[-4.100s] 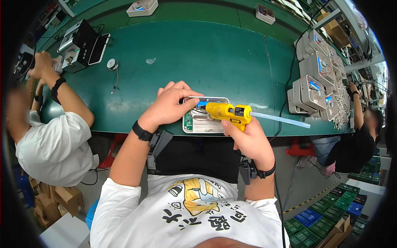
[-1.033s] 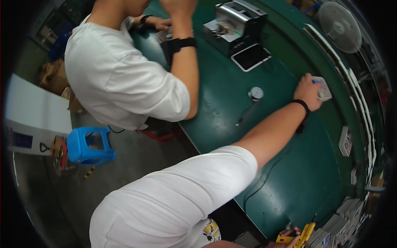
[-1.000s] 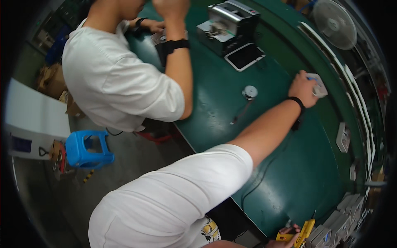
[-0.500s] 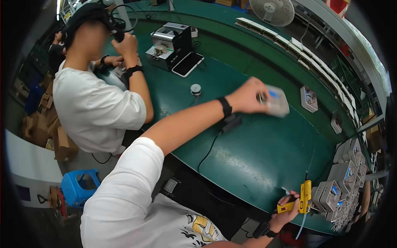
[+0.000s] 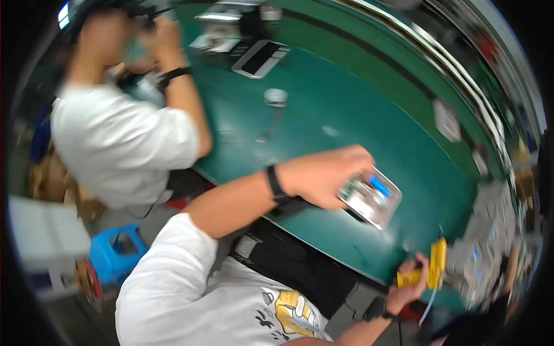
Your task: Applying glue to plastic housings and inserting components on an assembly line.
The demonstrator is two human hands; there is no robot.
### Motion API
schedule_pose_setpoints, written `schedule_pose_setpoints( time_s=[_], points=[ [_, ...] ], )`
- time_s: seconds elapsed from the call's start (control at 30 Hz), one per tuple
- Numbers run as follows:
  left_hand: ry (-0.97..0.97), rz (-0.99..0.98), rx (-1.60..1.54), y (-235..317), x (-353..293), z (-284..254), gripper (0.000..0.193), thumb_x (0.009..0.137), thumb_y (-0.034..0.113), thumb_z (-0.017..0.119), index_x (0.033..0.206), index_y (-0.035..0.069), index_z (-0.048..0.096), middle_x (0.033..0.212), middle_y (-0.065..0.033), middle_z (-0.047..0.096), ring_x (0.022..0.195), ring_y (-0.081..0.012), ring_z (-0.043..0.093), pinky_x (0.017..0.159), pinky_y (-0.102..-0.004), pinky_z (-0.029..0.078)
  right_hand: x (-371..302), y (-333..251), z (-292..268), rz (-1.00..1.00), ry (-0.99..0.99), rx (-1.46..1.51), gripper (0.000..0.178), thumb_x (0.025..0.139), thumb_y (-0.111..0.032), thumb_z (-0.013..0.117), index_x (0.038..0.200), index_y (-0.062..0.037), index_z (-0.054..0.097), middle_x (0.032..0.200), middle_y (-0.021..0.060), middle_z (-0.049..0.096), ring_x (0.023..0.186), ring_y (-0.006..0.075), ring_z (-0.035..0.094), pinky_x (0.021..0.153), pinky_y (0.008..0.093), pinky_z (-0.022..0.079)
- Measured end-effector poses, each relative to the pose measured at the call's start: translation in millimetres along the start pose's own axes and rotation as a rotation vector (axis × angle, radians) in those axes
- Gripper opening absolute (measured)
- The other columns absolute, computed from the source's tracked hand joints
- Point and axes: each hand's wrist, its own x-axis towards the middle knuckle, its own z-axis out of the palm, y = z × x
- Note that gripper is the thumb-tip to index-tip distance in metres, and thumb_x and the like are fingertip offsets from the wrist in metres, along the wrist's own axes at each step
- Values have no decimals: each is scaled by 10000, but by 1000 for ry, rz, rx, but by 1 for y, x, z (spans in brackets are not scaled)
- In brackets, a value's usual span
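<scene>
My left hand point(image 5: 332, 176) reaches across the table with its fingers closed on the edge of a shallow grey housing point(image 5: 374, 209). Inside that housing show a blue part and some small components, slightly blurred. Lower right, my right hand point(image 5: 416, 278) is wrapped round the handle of a yellow glue gun point(image 5: 438, 259). Its thin nozzle points up, and a pale flexible stick hangs from its back end. Stacked grey housings point(image 5: 482, 248), some with blue parts, stand just right of the gun.
A co-worker in a white shirt point(image 5: 124, 144) is at the table's left end. A small round device point(image 5: 276, 97) with a cable lies on the green table point(image 5: 323, 98). Beyond it stand a machine point(image 5: 228, 26) and a flat black panel point(image 5: 261, 59). A blue stool point(image 5: 118, 254) is at left.
My left hand has brought the housing nearer to me, and its inside now shows more clearly. The glue gun stays in my right hand. The whole view has shifted and blurred.
</scene>
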Motion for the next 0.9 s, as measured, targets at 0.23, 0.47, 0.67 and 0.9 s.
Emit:
schedule_pose_setpoints(
  time_s=[0.23, 0.47, 0.67, 0.9],
  points=[
    [-67, -43, 119, 16, -6, 2, 815, 556, 102, 841, 1322, 84, 564, 1256, -144, 520, 1133, -358, 559, 964, -402, 517, 33, 32, -36, -314, -534, 261, 328, 1009, -286, 678, 1228, -44, 646, 1033, 117, 690, 708, 214, 612, 628, 319, 493],
    [24, -38, 140, 2, -18, 3, 722, 593, 247, 864, 1248, 91, 604, 1240, -138, 520, 1106, -340, 581, 884, -427, 526, 17, 25, -74, 178, -108, 102, 320, 964, -329, 643, 1179, -91, 646, 989, 56, 672, 764, 196, 609, 687, 330, 484],
    [19, -124, 264, 22, 4, 7, 364, 746, 276, 797, 1040, 83, 702, 1080, -125, 627, 956, -334, 650, 794, -445, 536, 58, 33, -41, -306, -882, 294, 366, 976, -342, 667, 1227, -77, 634, 992, 63, 677, 768, 195, 612, 667, 325, 488],
    [-29, -196, 569, 38, 35, 5, 96, 688, 159, 789, 749, 89, 761, 798, -161, 742, 822, -377, 746, 689, -487, 590, -4, -4, 0, -6, 33, -77, 401, 1053, -331, 480, 1140, -2, 693, 795, 21, 526, 688, 120, 464, 629, 272, 375]
  ],
)
